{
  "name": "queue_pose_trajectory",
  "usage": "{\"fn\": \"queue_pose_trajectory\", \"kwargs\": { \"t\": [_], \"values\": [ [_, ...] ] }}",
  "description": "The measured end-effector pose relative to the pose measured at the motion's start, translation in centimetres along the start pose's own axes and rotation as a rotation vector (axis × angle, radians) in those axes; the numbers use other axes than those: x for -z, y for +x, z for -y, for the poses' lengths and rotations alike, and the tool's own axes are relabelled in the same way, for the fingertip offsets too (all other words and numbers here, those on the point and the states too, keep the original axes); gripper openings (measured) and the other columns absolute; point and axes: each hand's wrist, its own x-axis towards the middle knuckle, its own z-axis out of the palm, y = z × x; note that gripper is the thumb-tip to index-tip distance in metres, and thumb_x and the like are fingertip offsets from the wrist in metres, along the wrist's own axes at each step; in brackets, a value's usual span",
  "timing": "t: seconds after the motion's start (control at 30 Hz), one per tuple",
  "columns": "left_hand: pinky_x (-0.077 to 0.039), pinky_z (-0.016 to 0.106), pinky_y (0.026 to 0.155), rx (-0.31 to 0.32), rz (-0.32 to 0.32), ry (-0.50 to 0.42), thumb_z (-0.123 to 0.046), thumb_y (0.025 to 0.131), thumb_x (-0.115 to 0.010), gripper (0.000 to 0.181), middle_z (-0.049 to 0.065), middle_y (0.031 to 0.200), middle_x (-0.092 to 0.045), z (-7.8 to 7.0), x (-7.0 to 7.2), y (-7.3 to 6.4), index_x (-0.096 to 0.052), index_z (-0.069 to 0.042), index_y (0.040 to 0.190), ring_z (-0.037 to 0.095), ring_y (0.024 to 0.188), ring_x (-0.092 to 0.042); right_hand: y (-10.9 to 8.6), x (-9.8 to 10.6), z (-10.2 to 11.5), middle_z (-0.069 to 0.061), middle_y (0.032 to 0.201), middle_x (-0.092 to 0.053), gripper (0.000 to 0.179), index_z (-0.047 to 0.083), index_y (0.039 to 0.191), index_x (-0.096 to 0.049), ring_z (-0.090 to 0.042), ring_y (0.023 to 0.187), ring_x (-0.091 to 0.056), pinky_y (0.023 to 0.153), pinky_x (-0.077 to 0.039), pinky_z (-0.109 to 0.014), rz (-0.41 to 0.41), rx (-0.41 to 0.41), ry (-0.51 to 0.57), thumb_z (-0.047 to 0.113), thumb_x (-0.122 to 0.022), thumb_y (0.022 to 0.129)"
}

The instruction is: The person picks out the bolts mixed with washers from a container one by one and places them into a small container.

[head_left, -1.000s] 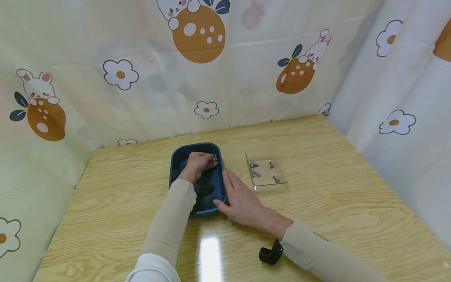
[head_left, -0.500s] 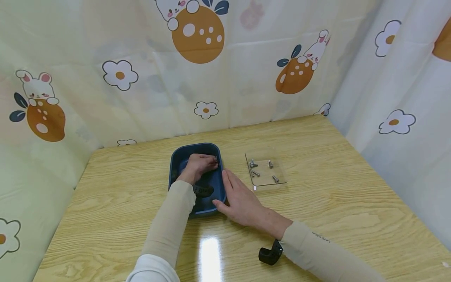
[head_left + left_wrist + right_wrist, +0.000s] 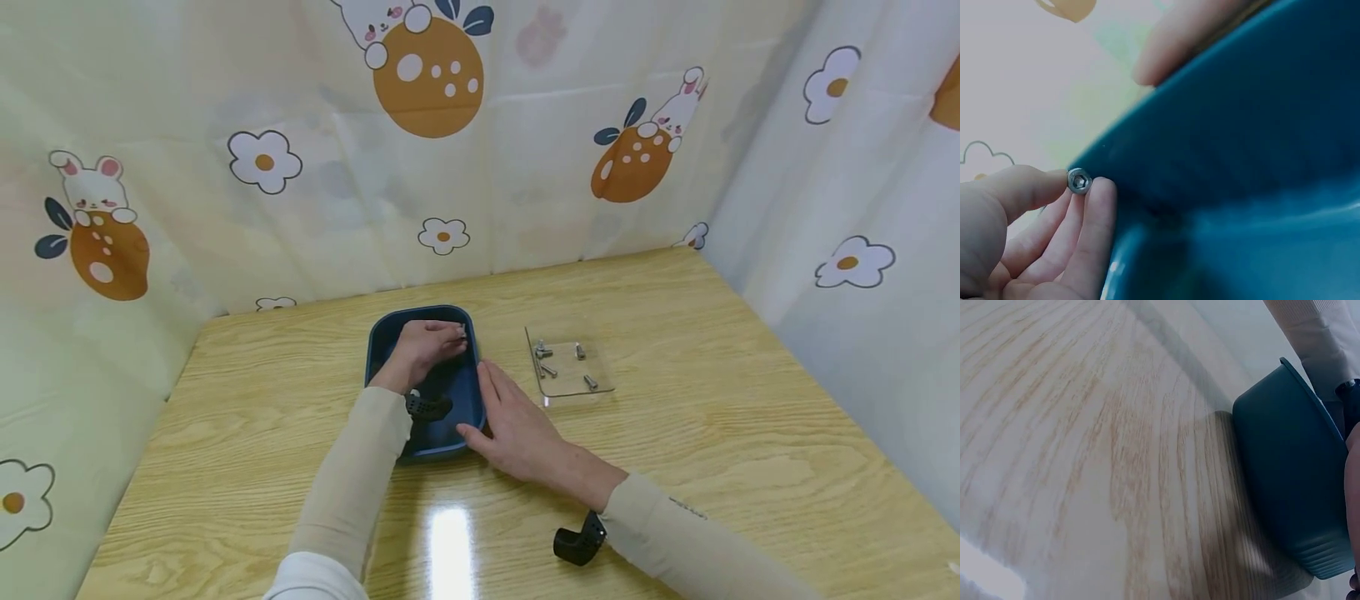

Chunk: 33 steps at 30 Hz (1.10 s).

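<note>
My left hand (image 3: 423, 350) is inside a dark blue plastic basin (image 3: 459, 396), near its far right corner. Between thumb and fingertips it pinches a small silver hex socket screw (image 3: 1079, 181), whose round head with the hex recess faces the left wrist camera. The screw's shank is hidden by the fingers. Fingers straight, my right hand (image 3: 517, 425) lies against the basin's right outer wall, its thumb at the near right corner. In the right wrist view, the basin's outer side (image 3: 1291, 481) shows at the right, with part of the hand at the frame edge.
A clear plastic tray (image 3: 573, 392) holding several silver screws (image 3: 590, 382) is on the wooden table (image 3: 712, 433), right of the basin. A patterned curtain (image 3: 337, 208) hangs behind the table and along its sides.
The left hand dips slightly, then lifts a little toward the basin's far right corner with the screw still pinched. The right hand stays at the basin's side. The head view shifts slightly.
</note>
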Motion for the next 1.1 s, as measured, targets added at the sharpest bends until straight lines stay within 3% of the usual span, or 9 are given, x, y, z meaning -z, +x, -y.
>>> {"fn": "queue_pose_trajectory", "kwargs": {
  "t": [0.33,0.57,0.7,0.9,1.1],
  "values": [
    [-0.059,0.027,0.087,-0.042,0.020,-0.012,-0.015,0.095,-0.067,0.025,0.014,0.114,-0.072,-1.0,-0.3,-0.7,-0.069,-0.002,0.117,0.016,0.093,-0.073,-0.1,0.9,-0.3,-0.020,0.166,-0.011,0.089,0.000,0.158,-0.004,-0.031,0.153,-0.017,0.124,-0.025,-0.047,0.000,-0.010,-0.003,0.056,-0.043,0.101],
    [-0.058,0.029,0.091,-0.079,0.092,-0.075,-0.013,0.096,-0.066,0.032,0.024,0.131,-0.062,-1.7,-1.1,-0.9,-0.065,0.001,0.124,0.032,0.118,-0.066,-0.4,2.1,-0.6,-0.019,0.167,-0.007,0.088,0.000,0.158,-0.004,-0.031,0.154,-0.012,0.124,-0.023,-0.048,-0.003,-0.023,0.022,0.055,-0.043,0.101],
    [-0.058,0.030,0.093,-0.091,0.114,-0.099,-0.011,0.096,-0.065,0.031,0.025,0.132,-0.062,-2.1,-1.8,-1.0,-0.064,0.002,0.124,0.035,0.121,-0.063,-0.5,2.6,-1.0,-0.020,0.166,-0.006,0.088,-0.001,0.157,-0.004,-0.031,0.154,-0.011,0.124,-0.022,-0.049,-0.006,-0.024,0.029,0.055,-0.042,0.101],
    [-0.058,0.031,0.093,-0.105,0.137,-0.095,-0.010,0.096,-0.064,0.031,0.021,0.127,-0.065,-2.3,-2.4,-1.0,-0.065,0.000,0.126,0.031,0.114,-0.067,-0.9,3.4,-1.8,-0.021,0.166,-0.005,0.088,-0.002,0.157,-0.004,-0.033,0.154,-0.012,0.123,-0.023,-0.051,-0.025,-0.043,0.019,0.052,-0.045,0.101],
    [-0.058,0.030,0.091,-0.113,0.165,-0.082,-0.010,0.097,-0.063,0.032,0.017,0.122,-0.068,-2.3,-3.0,-0.9,-0.065,-0.001,0.128,0.015,0.094,-0.071,-1.2,4.0,-2.8,-0.025,0.164,-0.012,0.088,-0.006,0.156,-0.008,-0.037,0.152,-0.019,0.122,-0.025,-0.051,-0.084,-0.048,-0.011,0.048,-0.050,0.100]
  ]
}}
